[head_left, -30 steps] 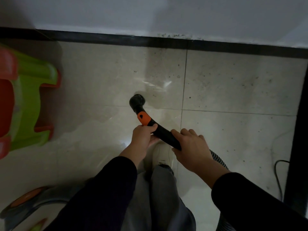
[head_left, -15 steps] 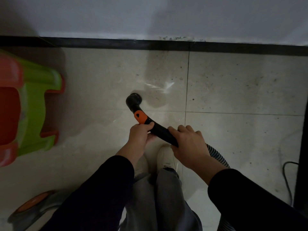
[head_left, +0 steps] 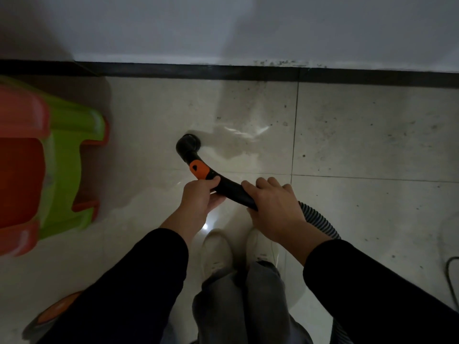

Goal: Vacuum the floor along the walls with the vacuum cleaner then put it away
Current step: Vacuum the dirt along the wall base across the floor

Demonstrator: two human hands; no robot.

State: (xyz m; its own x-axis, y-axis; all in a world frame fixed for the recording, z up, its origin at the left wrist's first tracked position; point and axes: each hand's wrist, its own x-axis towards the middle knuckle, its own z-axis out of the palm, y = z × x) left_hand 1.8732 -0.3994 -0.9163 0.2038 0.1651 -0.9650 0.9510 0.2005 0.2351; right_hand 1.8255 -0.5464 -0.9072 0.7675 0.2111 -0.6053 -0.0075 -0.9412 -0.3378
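Both hands have carried the vacuum pipe a little leftward: its open end, ahead of the fingers, now hangs over the floor nearer the green stool and the black skirting. The left hand is clamped round the pipe behind its orange collar, and the right hand where the ribbed hose begins. The sweep looks midway, with the strip beside the wall not yet reached

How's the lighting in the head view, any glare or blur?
Head view: dim and underexposed overall; one small glare spot on the glossy pale floor tile ahead of the white shoes; soft shadows across the white wall; black curved vacuum handle with orange button reads sharp; black sleeves lose detail.
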